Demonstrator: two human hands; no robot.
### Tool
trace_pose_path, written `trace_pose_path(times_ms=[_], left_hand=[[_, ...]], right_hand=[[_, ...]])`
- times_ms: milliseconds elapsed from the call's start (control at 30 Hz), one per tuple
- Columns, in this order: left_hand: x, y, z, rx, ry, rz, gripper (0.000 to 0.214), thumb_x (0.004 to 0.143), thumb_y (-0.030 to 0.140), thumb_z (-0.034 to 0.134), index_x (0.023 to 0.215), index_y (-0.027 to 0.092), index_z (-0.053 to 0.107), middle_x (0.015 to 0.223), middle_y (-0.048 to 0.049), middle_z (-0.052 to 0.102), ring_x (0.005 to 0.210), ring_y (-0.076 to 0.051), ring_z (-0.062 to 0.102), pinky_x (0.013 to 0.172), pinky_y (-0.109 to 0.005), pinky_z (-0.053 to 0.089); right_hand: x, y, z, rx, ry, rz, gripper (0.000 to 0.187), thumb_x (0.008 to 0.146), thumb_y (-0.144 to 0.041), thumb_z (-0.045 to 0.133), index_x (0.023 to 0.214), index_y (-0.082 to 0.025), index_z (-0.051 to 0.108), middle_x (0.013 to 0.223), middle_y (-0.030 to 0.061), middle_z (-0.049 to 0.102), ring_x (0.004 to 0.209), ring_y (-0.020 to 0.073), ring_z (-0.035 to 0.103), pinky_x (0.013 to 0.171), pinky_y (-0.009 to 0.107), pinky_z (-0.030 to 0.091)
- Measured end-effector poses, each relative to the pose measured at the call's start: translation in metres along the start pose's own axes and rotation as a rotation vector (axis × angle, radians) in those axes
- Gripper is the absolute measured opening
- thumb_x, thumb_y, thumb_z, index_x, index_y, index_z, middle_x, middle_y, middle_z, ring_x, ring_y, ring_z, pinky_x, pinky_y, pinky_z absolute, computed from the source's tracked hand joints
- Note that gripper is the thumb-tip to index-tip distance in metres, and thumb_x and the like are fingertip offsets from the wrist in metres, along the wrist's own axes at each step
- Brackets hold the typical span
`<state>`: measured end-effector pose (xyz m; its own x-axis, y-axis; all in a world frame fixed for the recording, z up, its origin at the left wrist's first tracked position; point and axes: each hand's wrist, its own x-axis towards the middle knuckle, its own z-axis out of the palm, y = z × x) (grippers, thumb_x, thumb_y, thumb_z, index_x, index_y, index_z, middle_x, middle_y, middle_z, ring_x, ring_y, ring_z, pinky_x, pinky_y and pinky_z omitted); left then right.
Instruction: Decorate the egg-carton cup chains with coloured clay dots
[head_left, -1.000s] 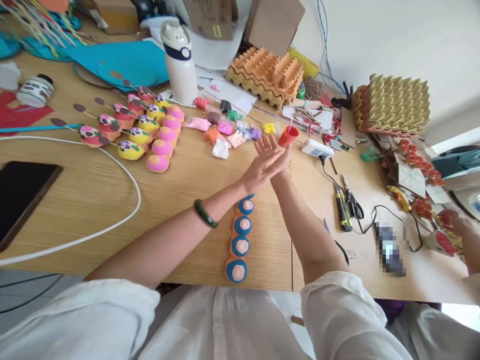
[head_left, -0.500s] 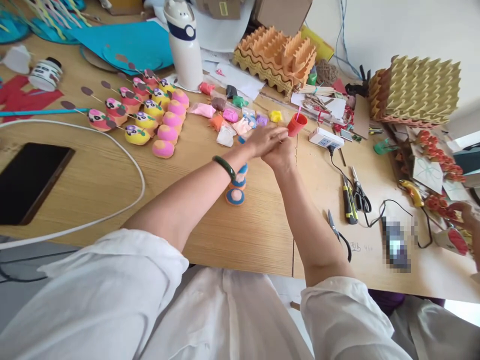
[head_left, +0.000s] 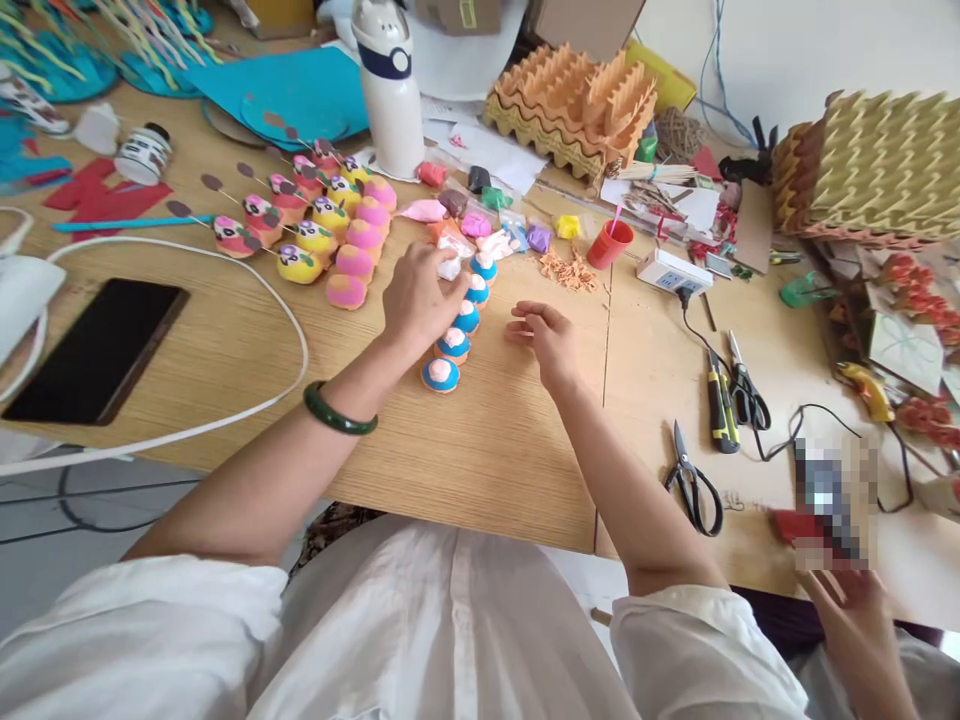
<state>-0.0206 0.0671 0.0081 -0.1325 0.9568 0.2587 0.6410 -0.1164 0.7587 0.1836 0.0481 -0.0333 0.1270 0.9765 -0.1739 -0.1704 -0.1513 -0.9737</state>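
Observation:
My left hand (head_left: 424, 300) is over the left side of a row of egg-carton cups (head_left: 439, 375) topped with blue domes and pale pink dabs. Its thumb and forefinger are apart, close to the upper cups; whether they touch is unclear. To the right of the row, my right hand (head_left: 549, 340) hovers above the table, its fingers loosely bent and nothing visible in them. A clear packet of white clay (head_left: 448, 268) lies just beyond my left fingers. Orange shreds (head_left: 568, 270) are heaped beside a red cup (head_left: 609, 243).
Pink-topped cups (head_left: 346, 290) and yellow decorated ones (head_left: 298, 262) stand to the left, near a phone (head_left: 97, 350) and a white cable. Scissors (head_left: 691, 485) and a cutter (head_left: 722, 405) lie right. Another person's hand (head_left: 855, 610) is at lower right. A white bottle (head_left: 390, 95) stands behind.
My hands were together beside the red cup; they have separated and come back toward me, the left going left to the blue-topped row. Orange shreds now show by the red cup.

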Motion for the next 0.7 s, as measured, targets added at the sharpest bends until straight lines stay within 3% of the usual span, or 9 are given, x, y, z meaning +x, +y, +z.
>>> trace_pose_path(times_ms=[133,300,467,533,600,700], left_hand=[[-0.026,-0.011,0.007,0.069,-0.179,-0.091,0.062,0.076,0.032,0.091,0.135,0.022,0.074,0.135,-0.0134,0.074,0.128,-0.041,0.068,0.113,-0.055,0.054],[-0.043,0.002,0.026,0.033,-0.184,-0.007,0.057,0.084,0.026,0.079,0.140,0.022,0.072,0.133,-0.0123,0.074,0.123,-0.033,0.071,0.107,-0.046,0.059],[-0.072,0.017,0.028,-0.049,-0.233,0.005,0.062,0.086,0.028,0.079,0.146,0.020,0.069,0.133,-0.0130,0.073,0.118,-0.031,0.073,0.098,-0.043,0.060],[-0.078,0.020,0.027,-0.104,-0.265,0.021,0.062,0.085,0.033,0.081,0.145,0.022,0.069,0.131,-0.0111,0.074,0.116,-0.030,0.073,0.098,-0.042,0.060],[-0.076,0.019,0.027,-0.212,-0.273,0.005,0.058,0.089,0.045,0.079,0.142,0.022,0.071,0.127,-0.0101,0.076,0.110,-0.028,0.073,0.096,-0.041,0.060],[-0.060,0.013,0.031,-0.440,-0.236,-0.141,0.053,0.094,0.055,0.071,0.132,0.017,0.073,0.121,-0.0116,0.078,0.103,-0.024,0.074,0.097,-0.039,0.059]], right_hand=[[-0.017,0.016,0.016,0.037,-0.027,-0.014,0.009,0.085,-0.018,0.073,0.092,-0.021,0.076,0.109,0.0058,0.078,0.100,0.0193,0.078,0.096,0.042,0.072],[-0.030,0.024,0.018,0.158,0.023,-0.011,0.030,0.086,-0.036,0.083,0.110,-0.023,0.070,0.121,0.0074,0.078,0.101,0.0213,0.080,0.093,0.042,0.072],[-0.042,0.017,0.007,0.099,0.129,0.002,0.054,0.086,-0.056,0.083,0.126,-0.024,0.067,0.103,0.0027,0.078,0.086,0.0187,0.075,0.066,0.030,0.064],[-0.048,0.013,0.003,0.053,0.105,-0.010,0.055,0.085,-0.058,0.083,0.128,-0.026,0.069,0.098,0.0012,0.077,0.076,0.0168,0.070,0.058,0.028,0.057],[-0.054,0.011,0.000,0.050,0.074,-0.064,0.051,0.084,-0.054,0.086,0.126,-0.029,0.072,0.099,0.0005,0.078,0.078,0.0167,0.069,0.060,0.028,0.056],[-0.060,0.010,-0.003,0.106,0.015,-0.119,0.048,0.081,-0.044,0.091,0.124,-0.034,0.075,0.099,-0.0016,0.078,0.076,0.0155,0.068,0.062,0.028,0.056]])
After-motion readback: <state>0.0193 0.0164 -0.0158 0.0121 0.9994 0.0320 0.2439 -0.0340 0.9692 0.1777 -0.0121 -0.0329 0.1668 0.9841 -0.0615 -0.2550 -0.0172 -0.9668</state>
